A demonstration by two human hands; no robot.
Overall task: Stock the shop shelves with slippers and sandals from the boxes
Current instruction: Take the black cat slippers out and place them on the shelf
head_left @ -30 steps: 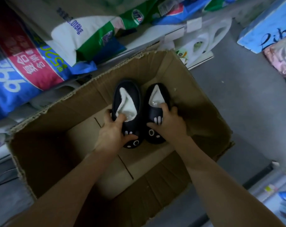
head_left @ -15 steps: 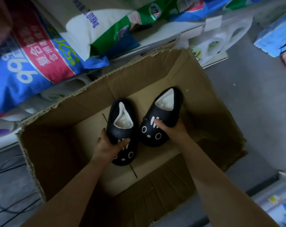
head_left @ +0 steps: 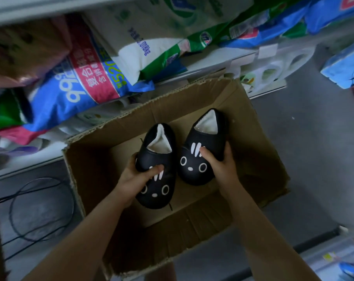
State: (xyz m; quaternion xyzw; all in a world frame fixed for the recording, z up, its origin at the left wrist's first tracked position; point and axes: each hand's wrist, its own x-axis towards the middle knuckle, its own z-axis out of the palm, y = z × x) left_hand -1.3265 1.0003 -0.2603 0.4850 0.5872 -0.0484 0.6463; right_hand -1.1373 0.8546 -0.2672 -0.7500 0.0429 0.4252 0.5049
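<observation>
1. Our two bare forearms are running from the bottom edge up into an open cardboard box [head_left: 87, 179] that is standing on the grey floor [head_left: 314, 149].
2. We are gripping the left slipper [head_left: 158, 191] with our left hand [head_left: 131, 179]: the thumb is lying across its black top by the white stripes and the fingers are curling round its left side.
3. We are gripping the right slipper [head_left: 200, 159] with our right hand [head_left: 222, 167] in the same way, thumb on top and fingers wrapping the right side.
4. Both slippers are black with a white cat face and white lining, toes pointing towards us, sitting side by side inside the box and nearly touching. We cannot tell whether they are resting on the box bottom.
5. To the left of the box, thin black cables [head_left: 40, 209] are looping over the floor.
6. Beyond the box, a blue and red bag [head_left: 80, 86] and a white and green bag [head_left: 151, 49] are lying on a shelf, with a pack of white rolls [head_left: 273, 69] to their right.
</observation>
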